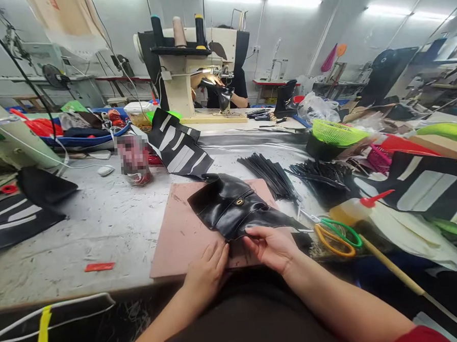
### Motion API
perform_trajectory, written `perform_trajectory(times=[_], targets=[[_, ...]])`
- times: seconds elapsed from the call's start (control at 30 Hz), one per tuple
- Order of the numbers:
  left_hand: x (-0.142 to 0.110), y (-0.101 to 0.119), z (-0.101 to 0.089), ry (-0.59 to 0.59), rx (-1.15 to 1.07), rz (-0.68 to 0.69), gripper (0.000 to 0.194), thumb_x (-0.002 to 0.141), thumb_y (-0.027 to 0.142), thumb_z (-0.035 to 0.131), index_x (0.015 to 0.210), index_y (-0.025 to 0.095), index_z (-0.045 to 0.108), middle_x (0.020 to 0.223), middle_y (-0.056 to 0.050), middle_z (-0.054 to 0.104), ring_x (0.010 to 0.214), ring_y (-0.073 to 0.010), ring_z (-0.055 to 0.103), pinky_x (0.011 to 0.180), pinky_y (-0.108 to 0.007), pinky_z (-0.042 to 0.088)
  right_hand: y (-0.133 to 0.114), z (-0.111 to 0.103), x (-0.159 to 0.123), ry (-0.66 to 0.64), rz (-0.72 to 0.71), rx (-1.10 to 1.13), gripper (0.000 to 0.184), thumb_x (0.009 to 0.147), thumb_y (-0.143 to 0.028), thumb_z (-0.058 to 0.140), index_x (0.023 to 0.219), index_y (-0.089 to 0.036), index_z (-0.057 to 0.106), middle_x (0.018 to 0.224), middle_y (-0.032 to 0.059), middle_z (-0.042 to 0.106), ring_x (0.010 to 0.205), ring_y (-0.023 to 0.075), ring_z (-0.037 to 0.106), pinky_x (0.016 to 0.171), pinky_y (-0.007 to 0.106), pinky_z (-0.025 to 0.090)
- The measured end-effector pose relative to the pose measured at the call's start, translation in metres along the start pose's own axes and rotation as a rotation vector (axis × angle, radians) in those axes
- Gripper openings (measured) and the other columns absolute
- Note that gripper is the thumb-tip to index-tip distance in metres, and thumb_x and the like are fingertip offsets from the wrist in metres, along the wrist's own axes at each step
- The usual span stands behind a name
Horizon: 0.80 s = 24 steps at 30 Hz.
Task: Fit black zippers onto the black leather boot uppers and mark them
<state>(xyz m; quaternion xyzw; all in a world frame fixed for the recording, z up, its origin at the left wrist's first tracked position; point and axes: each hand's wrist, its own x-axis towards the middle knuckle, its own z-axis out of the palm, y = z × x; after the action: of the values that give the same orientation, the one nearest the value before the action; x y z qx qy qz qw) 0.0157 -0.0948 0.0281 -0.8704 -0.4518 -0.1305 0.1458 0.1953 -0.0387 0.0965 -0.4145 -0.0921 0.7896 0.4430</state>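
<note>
A glossy black leather boot upper [230,209] with a strap and a small gold-coloured oval fitting lies on a pinkish-brown board [170,235] in front of me. My right hand [273,248] pinches its near edge between thumb and fingers. On the board, my left hand [206,269] rests with fingers stretched out, their tips at the upper's lower left edge; whether they press on it is hard to see. Scissors [337,237] with green and orange handles lie right of my right hand, their blades partly hidden.
Black strips [269,174] lie beyond the board. Black panels with white patches [181,148] lie behind it. At right are a glue bottle with a red nozzle [353,210] and a green basket [336,132]. Across the table, another person works at a sewing machine [178,87].
</note>
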Motion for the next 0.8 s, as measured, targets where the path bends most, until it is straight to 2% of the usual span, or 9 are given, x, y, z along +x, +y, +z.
perform_trajectory(times=[0.1, 0.2, 0.33, 0.43, 0.63, 0.73, 0.8], targets=[[0.002, 0.001, 0.000, -0.025, -0.020, 0.032, 0.044, 0.086, 0.032, 0.045, 0.121, 0.007, 0.052, 0.118, -0.016, 0.060, 0.107, -0.0259, 0.056, 0.090, -0.036, 0.044, -0.007, 0.009, -0.003, 0.021, 0.030, 0.010, 0.020, 0.064, 0.005, 0.061, 0.059, -0.014, 0.056, 0.053, -0.0018, 0.061, 0.047, 0.0079, 0.060, 0.049, 0.014, 0.056], [0.006, 0.004, 0.000, -0.046, -0.038, 0.058, 0.045, 0.083, 0.033, 0.048, 0.120, 0.007, 0.052, 0.117, -0.016, 0.060, 0.109, -0.0270, 0.055, 0.094, -0.038, 0.042, -0.042, 0.025, -0.020, 0.020, -0.033, 0.068, 0.019, 0.067, 0.004, 0.055, 0.065, -0.014, 0.060, 0.059, -0.0011, 0.065, 0.050, 0.0062, 0.061, 0.049, 0.008, 0.053], [0.010, 0.006, 0.000, -0.016, -0.098, 0.029, 0.045, 0.078, 0.031, 0.057, 0.117, 0.009, 0.053, 0.113, -0.013, 0.062, 0.106, -0.0269, 0.055, 0.094, -0.040, 0.044, -0.102, 0.054, -0.048, -0.083, -0.428, 0.212, 0.020, 0.068, -0.001, 0.046, 0.068, -0.016, 0.058, 0.059, -0.0028, 0.066, 0.054, 0.0060, 0.063, 0.047, 0.008, 0.051], [0.011, 0.005, -0.002, 0.078, -0.126, -0.032, 0.037, 0.075, 0.029, 0.060, 0.109, 0.013, 0.057, 0.108, -0.012, 0.063, 0.100, -0.0254, 0.058, 0.088, -0.037, 0.048, -0.120, 0.068, -0.056, -0.075, -0.520, 0.116, 0.021, 0.069, -0.002, 0.041, 0.070, -0.015, 0.057, 0.057, -0.0015, 0.066, 0.051, 0.0064, 0.062, 0.047, 0.011, 0.052], [0.010, -0.004, -0.006, 0.129, -0.196, -0.129, 0.026, 0.077, 0.036, 0.060, 0.093, 0.015, 0.057, 0.096, -0.009, 0.063, 0.088, -0.0217, 0.060, 0.075, -0.033, 0.052, -0.115, 0.066, -0.031, -0.067, -0.428, -0.174, 0.016, 0.067, -0.006, 0.043, 0.069, -0.014, 0.056, 0.060, 0.0015, 0.066, 0.054, 0.0107, 0.064, 0.051, 0.018, 0.054], [0.011, -0.007, -0.006, 0.100, -0.176, -0.203, 0.025, 0.079, 0.033, 0.058, 0.097, 0.015, 0.058, 0.087, -0.008, 0.062, 0.077, -0.0201, 0.059, 0.066, -0.032, 0.052, -0.128, 0.075, -0.009, -0.124, -0.400, -0.326, 0.013, 0.068, -0.013, 0.044, 0.072, -0.014, 0.056, 0.064, 0.0042, 0.066, 0.063, 0.0157, 0.065, 0.058, 0.027, 0.055], [0.012, -0.009, -0.006, 0.081, -0.181, -0.222, 0.019, 0.080, 0.026, 0.056, 0.095, 0.016, 0.059, 0.085, -0.007, 0.061, 0.075, -0.0193, 0.059, 0.064, -0.031, 0.052, -0.143, 0.090, 0.008, -0.177, -0.444, -0.402, 0.012, 0.069, -0.018, 0.044, 0.072, -0.015, 0.055, 0.067, 0.0036, 0.065, 0.067, 0.0171, 0.065, 0.062, 0.032, 0.054]])
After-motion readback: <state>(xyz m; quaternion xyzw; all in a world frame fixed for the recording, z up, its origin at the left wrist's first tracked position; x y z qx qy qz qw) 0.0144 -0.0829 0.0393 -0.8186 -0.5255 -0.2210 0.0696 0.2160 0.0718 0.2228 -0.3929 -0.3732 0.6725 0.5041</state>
